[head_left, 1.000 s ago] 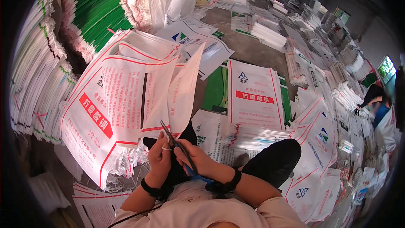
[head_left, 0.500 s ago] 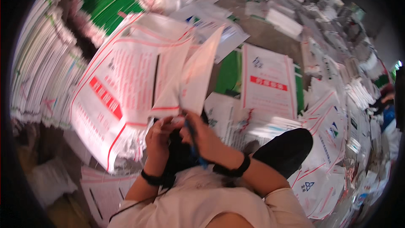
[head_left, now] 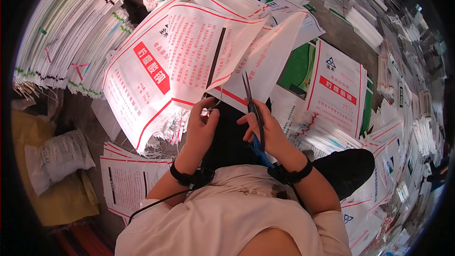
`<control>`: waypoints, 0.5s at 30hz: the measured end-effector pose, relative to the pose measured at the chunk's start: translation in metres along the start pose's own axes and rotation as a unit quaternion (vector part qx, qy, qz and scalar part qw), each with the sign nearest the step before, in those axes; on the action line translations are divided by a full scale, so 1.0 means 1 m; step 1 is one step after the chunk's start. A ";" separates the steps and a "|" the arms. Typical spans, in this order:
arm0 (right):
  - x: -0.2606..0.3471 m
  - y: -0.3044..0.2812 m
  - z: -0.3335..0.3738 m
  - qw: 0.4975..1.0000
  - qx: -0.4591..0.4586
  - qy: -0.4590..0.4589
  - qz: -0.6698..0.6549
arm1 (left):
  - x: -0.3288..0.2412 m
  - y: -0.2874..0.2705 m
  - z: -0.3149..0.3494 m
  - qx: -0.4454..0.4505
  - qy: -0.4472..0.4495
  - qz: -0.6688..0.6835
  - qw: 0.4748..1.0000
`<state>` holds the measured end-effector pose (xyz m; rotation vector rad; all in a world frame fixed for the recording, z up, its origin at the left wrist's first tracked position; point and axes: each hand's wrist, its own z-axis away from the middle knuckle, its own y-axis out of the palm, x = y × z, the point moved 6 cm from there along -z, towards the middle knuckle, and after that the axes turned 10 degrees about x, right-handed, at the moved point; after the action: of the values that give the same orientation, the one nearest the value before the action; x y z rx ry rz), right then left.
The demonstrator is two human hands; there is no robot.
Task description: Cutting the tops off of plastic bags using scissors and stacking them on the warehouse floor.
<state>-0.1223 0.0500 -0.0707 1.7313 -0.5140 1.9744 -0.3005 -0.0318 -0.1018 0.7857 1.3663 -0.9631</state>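
Note:
White woven sacks with red print [head_left: 189, 42] lie in a loose pile in front of me, their near edge over my lap. Beside that edge, my left hand [head_left: 201, 130] is closed, thumb and fingers pinched on a thin white thread [head_left: 220, 96]. My right hand [head_left: 268, 130] grips dark scissors [head_left: 250, 96], whose narrow blades point away from me across the lower corner of a sack. A blue part [head_left: 259, 148] shows below the right hand; whether it is the scissors' handle is hard to tell. The hands are apart.
Tall stacks of folded white sacks [head_left: 71, 33] stand at the far left. Another printed sack [head_left: 336, 90] lies on a green one to the right. A yellow sack [head_left: 61, 206] with a white bundle [head_left: 59, 161] sits at lower left. More sack piles [head_left: 388, 151] line the right side.
My hands were together at the sack's edge and are now apart, the right one moved rightward with the scissors' blades showing clearly. The whole view has shifted.

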 end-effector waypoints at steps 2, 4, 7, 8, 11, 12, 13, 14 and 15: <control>0.000 0.002 0.003 1.000 0.013 -0.001 0.006 | -0.016 0.008 -0.004 0.012 0.075 -0.096 0.992; 0.000 0.005 0.005 1.000 0.028 -0.003 0.013 | -0.015 0.011 -0.012 0.007 0.124 -0.111 0.986; -0.001 0.003 0.008 0.999 0.035 0.002 -0.001 | -0.029 0.025 -0.013 0.059 0.004 -0.137 0.989; 0.001 0.002 0.009 0.999 0.031 0.009 -0.012 | -0.028 0.025 -0.013 0.058 0.005 -0.136 0.989; 0.002 -0.001 0.013 0.999 0.036 0.022 -0.031 | -0.026 0.025 -0.013 0.054 0.005 -0.143 0.988; 0.002 -0.001 0.014 0.998 0.046 0.030 -0.039 | -0.040 0.022 -0.009 -0.002 0.102 -0.194 0.976; 0.003 -0.002 0.015 0.998 0.044 0.029 -0.038 | -0.052 0.021 -0.001 -0.059 0.198 -0.242 0.948; 0.007 0.000 0.015 0.997 0.067 0.026 -0.036 | -0.053 0.020 -0.002 -0.060 0.200 -0.242 0.948; 0.010 0.002 0.015 0.995 0.089 0.024 -0.034 | -0.058 0.018 0.002 -0.086 0.252 -0.279 0.923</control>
<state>-0.1123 0.0412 -0.0587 1.7766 -0.2664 2.0603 -0.2811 -0.0199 -0.0453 0.5292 2.1721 -1.0928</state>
